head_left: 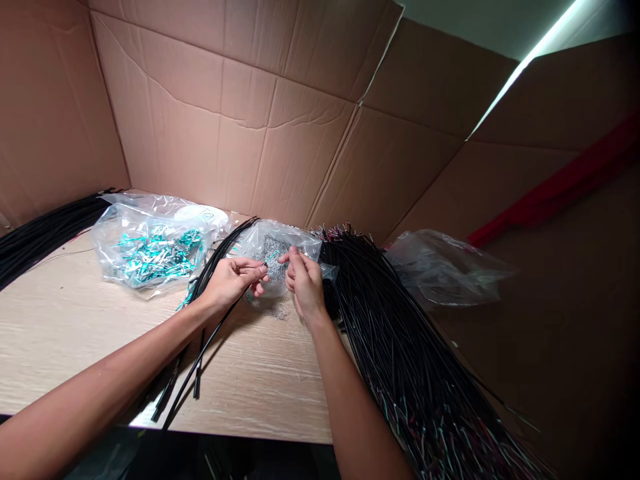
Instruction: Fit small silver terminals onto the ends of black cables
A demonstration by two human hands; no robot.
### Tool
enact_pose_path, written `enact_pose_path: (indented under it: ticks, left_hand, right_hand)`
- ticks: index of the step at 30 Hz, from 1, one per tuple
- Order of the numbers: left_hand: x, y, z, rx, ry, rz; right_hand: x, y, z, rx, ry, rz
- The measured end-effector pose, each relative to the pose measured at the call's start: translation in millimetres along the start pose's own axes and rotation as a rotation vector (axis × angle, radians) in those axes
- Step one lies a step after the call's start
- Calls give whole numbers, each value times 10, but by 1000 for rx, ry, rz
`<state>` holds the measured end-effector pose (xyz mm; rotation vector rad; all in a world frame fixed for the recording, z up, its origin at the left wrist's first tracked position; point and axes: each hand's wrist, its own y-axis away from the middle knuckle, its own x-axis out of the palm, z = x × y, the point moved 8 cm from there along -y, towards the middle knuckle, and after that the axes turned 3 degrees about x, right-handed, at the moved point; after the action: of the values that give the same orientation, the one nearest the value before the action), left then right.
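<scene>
My left hand pinches the end of a thin black cable that runs down across the wooden table. Close beside it, my right hand pinches a small teal-tipped piece at the cable's end. Both hands hover over a clear bag of tiny silvery parts. A few more black cables lie under my left forearm.
A large bundle of black cables lies to the right, with another bundle at far left. A clear bag of teal pieces sits at back left, an empty-looking clear bag at right. Cardboard walls enclose the table.
</scene>
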<state>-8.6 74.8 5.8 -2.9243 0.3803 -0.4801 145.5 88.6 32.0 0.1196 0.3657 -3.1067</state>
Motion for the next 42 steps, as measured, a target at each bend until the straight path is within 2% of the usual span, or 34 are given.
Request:
enact_pose_path:
  ticks: [3,9,15,23,28,31,34,38,40,42]
  left_hand:
    - [-33,-8,2,-1,31,-30]
    - [-66,-11,-15,2,5,-68]
    - [-96,-7,-33,39,-67,-93]
    - [-42,15,-89,183,-273,-19]
    - [-50,48,-125,228,-440,-42]
    - [-8,50,-172,242,-448,6]
    - [61,48,-187,173,-285,103]
    - [166,90,-89,-87,80,239]
    - [184,114,-61,-158,121,263]
    - [155,105,-89,-114,32,236]
  right_hand:
    - [-61,-12,3,-13,55,-27]
    - [48,6,-50,7,124,59]
    - [56,8,-69,28,101,68]
    - [237,54,-63,-7,126,226]
    - [193,67,47,-58,202,227]
    - [171,68,111,-97,236,245]
    - [158,67,79,-50,182,285]
    - [195,107,6,68,-4,420]
    - [209,128,-7,108,-55,469]
    - [202,125,-8,109,-63,464]
